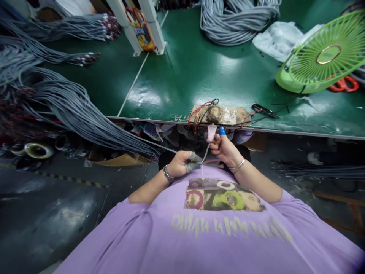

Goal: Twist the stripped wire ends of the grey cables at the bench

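My left hand [182, 163] is closed around a grey cable [205, 153], with grey coverings on some fingertips. The cable runs in from the bundle at left, through this hand, and bends up toward my right hand [225, 150]. That hand pinches the cable's upper part, and its raised thumb wears a blue fingertip cover. Right at its fingertips is a pale pink, funnel-shaped piece [211, 133], in front of the table edge; whether the fingers touch it I cannot tell. Behind it lies a wooden block [235, 115] with red and black wires and a taped, darkened middle.
A large bundle of grey cables [68, 99] hangs over the edge at left. A white post [156, 30] carries an orange-handled tool. Coiled cables [236, 23], a plastic bag [276, 40], a green fan [325, 57], red-handled scissors [345, 83] and a black tool [265, 110] lie on the green table [182, 76].
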